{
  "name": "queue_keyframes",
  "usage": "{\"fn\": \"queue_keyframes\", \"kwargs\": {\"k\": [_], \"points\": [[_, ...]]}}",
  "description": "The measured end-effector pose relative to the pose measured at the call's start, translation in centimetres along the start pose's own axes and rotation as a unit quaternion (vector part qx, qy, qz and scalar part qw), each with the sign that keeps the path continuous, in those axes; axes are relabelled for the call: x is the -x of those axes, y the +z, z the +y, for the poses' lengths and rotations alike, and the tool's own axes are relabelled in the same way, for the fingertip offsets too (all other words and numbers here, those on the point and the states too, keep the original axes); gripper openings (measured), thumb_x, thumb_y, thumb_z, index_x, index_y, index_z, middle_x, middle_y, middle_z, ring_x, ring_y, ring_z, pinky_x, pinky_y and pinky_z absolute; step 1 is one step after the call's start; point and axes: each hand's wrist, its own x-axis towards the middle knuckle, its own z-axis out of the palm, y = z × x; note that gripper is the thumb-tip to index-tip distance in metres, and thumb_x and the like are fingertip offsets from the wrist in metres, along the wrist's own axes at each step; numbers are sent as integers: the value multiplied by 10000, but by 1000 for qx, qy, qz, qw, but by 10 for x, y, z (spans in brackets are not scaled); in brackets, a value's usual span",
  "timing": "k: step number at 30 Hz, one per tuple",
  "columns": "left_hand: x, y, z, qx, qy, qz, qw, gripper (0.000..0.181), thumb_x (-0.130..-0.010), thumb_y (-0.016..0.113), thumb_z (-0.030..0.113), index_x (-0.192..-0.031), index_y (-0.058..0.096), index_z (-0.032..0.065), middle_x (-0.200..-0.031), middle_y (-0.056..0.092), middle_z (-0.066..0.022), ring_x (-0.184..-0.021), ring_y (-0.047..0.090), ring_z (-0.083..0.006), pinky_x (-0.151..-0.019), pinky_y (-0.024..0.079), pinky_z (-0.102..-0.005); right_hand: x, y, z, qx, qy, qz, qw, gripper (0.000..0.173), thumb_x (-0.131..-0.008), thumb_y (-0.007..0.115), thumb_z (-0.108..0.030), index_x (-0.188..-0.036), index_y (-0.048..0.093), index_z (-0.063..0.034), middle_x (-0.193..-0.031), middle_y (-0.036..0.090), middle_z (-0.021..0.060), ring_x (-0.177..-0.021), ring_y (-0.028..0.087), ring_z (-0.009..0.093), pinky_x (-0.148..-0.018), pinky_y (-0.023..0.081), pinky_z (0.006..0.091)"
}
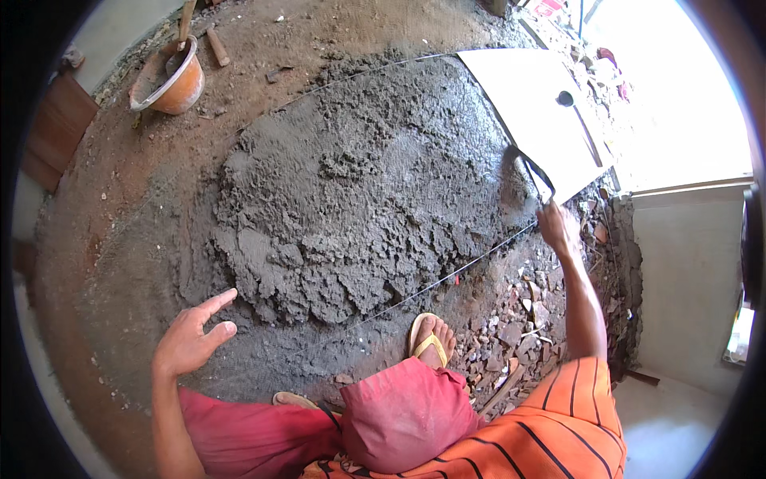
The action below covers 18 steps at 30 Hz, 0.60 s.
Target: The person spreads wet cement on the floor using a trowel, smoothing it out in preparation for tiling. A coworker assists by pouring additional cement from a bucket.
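My right hand (559,229) grips the handle of a trowel (538,173), seen edge-on and partly blurred, at the right end of a bed of wet mortar (371,179). The trowel is beside the edge of a large white tile (532,102). A dark round object (564,99) and a dark strip (587,136) show on the tile. My left hand (194,335) is held above the ground by the mortar's lower left edge, fingers apart and holding nothing. A taut string (443,279) runs along the near side of the mortar, another (335,84) along the far side.
An orange bucket (176,84) with a tool in it stands at the upper left, beside a short wooden handle (218,47). Broken rubble (514,335) lies right of my sandalled foot (432,340). Brown tiles or boards (63,126) lean by the left wall. A pale wall (688,269) rises at the right.
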Motion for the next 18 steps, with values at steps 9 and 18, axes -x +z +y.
{"fn": "queue_keyframes", "kwargs": {"k": [9, 18], "points": [[-23, 0, -10, 12, -27, 0, 1000, 563, -821, 569, 229, -1327, 433, 24, -1296, 500, -201, -1224, 462, -273, -1020, 340, -360, -171, 51, -51, -216, -169, 134, 952, 343, -930, 460, -321, -923, 575, 1, -951, 528, 266, -890, 516, 419, -821, 418, 488], [-2, 10, -1, 13, -90, 27, 996, 541, -816, 567, 197, -1312, 450, 17, -1256, 529, -207, -1196, 488, -288, -1011, 348, -357, -189, 32, -39, 58, -323, 62, 943, 271, -909, 475, -202, -857, 628, 15, -804, 580, 240, -779, 576, 371, -730, 448, 471]]}}
